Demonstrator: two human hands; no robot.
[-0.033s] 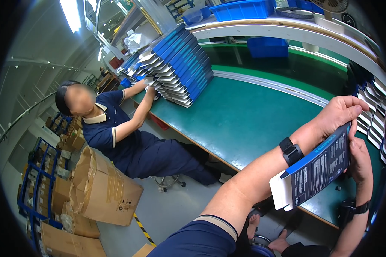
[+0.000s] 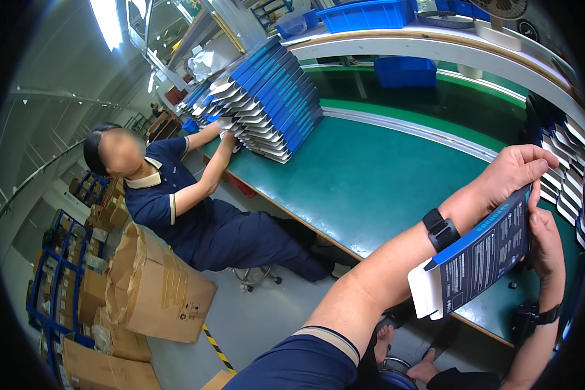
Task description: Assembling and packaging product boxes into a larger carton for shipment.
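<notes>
I hold a flat blue carton (image 2: pixel 484 257) with a white flap at its lower left end, over the near edge of the green table (image 2: pixel 383 182). My left hand (image 2: pixel 517 170) grips the carton's upper edge, fingers curled over the top. On the right side, my right hand (image 2: pixel 545 242) clasps the carton from behind. Each wrist wears a black band.
A seated co-worker in a dark blue uniform (image 2: pixel 175 201) has both hands on a fanned stack of blue and white cartons (image 2: pixel 270 97). More cartons (image 2: pixel 565 156) lie at my right. Cardboard boxes (image 2: pixel 162 292) stand on the floor. Blue bins (image 2: pixel 370 14) sit on the shelf.
</notes>
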